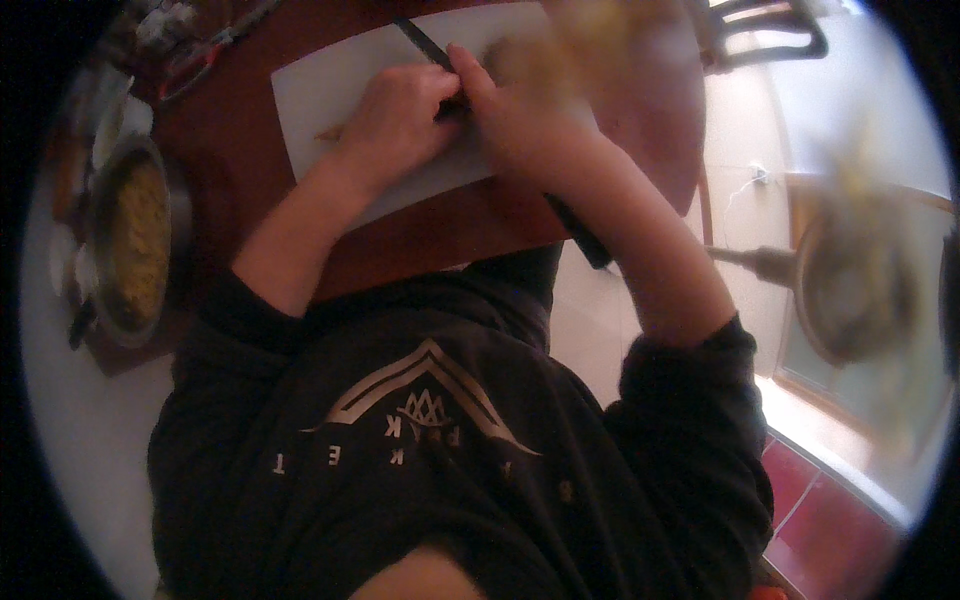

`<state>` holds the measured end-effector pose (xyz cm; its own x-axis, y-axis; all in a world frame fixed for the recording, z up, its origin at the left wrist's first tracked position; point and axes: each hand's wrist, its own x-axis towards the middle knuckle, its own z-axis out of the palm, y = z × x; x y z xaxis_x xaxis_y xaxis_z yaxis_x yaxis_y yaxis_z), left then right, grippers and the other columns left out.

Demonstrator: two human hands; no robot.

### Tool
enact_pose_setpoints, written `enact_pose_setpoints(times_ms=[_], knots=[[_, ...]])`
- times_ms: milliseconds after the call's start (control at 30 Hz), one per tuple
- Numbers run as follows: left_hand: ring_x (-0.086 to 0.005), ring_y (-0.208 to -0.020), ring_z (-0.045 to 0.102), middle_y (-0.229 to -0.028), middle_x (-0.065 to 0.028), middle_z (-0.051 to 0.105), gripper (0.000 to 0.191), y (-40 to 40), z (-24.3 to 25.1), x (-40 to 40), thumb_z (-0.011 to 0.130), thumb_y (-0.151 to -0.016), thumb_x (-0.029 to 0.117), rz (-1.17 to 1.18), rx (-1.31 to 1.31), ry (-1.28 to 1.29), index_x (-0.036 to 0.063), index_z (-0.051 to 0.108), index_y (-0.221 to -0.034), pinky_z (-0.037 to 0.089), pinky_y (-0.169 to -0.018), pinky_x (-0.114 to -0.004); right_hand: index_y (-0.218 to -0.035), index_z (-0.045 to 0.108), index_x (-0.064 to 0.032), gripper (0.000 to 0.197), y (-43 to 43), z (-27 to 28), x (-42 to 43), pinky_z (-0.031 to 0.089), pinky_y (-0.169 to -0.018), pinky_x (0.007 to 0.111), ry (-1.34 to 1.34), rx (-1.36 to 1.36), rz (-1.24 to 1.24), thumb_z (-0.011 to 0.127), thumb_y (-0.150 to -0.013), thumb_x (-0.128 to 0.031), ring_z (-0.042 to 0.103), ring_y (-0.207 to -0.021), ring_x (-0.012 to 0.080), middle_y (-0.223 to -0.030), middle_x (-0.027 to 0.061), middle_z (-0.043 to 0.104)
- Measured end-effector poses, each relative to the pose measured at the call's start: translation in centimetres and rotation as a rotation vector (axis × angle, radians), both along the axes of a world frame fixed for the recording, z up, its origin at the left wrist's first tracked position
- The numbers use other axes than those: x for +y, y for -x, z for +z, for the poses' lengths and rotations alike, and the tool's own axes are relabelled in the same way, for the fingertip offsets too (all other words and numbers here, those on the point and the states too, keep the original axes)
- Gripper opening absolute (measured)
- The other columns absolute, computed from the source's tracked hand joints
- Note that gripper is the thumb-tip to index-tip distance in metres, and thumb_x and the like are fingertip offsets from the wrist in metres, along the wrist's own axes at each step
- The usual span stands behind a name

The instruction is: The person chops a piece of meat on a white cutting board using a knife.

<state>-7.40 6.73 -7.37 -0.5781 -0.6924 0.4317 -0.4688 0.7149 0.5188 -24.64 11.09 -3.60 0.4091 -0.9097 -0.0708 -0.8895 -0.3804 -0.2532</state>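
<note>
My left hand [405,112] and my right hand [525,120] meet over a white cutting board [315,97] on a dark red table. My right hand is closed around a knife, its index finger stretched along it. The dark blade of the knife [420,41] points away from me past the fingers; the part between my hands is mostly covered. My left hand is curled right beside it, touching the knife area, and what its fingers hold is hidden. A small brown piece [328,135] lies on the board beside my left wrist. Beyond my right hand is a blurred brownish heap [517,60].
On the left stands a metal pot [139,240] of yellow food, with white dishes [135,120] behind it. A red-edged object [187,75] lies farther back. Under my right forearm, a dark bar-like object [581,232] crosses the table edge. A blurred round pan [814,300] and a chair [772,34] are at right.
</note>
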Motion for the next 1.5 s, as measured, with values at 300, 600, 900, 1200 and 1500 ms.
enact_pose_setpoints(times_ms=[300,600,900,1200,1500], knots=[[-0.0374,-0.081,0.061,-0.085,-0.0162,0.063,0.015,0.2,-0.1,0.3,0.069,-0.074,0.01,0.024,0.025,0.002,0.0014,0.064,-0.084,0.05,-0.072,-0.043,-0.153,0.02,-0.0111,0.072,1.3,0.8,1.9,0.046,-0.091,0.051,-0.067,0.194,-0.077,0.046,-0.086,-0.003,0.065,-0.094,0.0435,-0.109,0.0292,0.063],[-0.0354,-0.08,0.062,-0.086,-0.0153,0.063,0.014,-0.7,1.0,0.9,0.068,-0.075,0.01,0.021,0.083,0.037,0.0029,0.067,-0.087,0.05,-0.072,-0.043,-0.152,0.019,-0.0103,0.074,1.4,2.6,3.8,0.054,-0.067,0.052,0.015,0.106,-0.057,0.048,-0.084,-0.005,0.068,-0.076,0.04,-0.086,0.0272,0.067],[-0.0358,-0.079,0.061,-0.082,-0.0154,0.062,0.012,-0.9,0.2,0.1,0.067,-0.074,0.011,-0.002,0.004,0.052,0.0025,0.065,-0.083,0.049,-0.069,-0.043,-0.153,0.012,-0.0121,0.078,0.7,4.5,4.1,0.052,-0.07,0.05,-0.264,0.136,-0.134,0.05,-0.085,-0.002,0.067,-0.079,0.0443,-0.083,0.0294,0.066],[-0.0379,-0.079,0.061,-0.084,-0.0167,0.063,0.014,-0.6,1.0,-0.3,0.067,-0.075,0.013,-0.019,0.03,-0.026,0.0019,0.065,-0.084,0.049,-0.069,-0.045,-0.149,0.019,-0.0022,0.069,0.1,0.8,0.8,0.053,-0.075,0.051,0.066,-0.013,0.017,0.047,-0.086,-0.005,0.068,-0.083,0.0432,-0.089,0.03,0.066],[-0.0369,-0.082,0.063,-0.087,-0.0175,0.064,0.014,-0.8,0.0,-0.3,0.067,-0.075,0.013,0.014,-0.003,-0.017,0.003,0.067,-0.084,0.05,-0.073,-0.044,-0.15,0.018,-0.0026,0.072,-0.1,1.4,0.8,0.053,-0.076,0.051,-0.079,0.096,-0.037,0.048,-0.084,-0.003,0.067,-0.085,0.0431,-0.091,0.0296,0.067]])
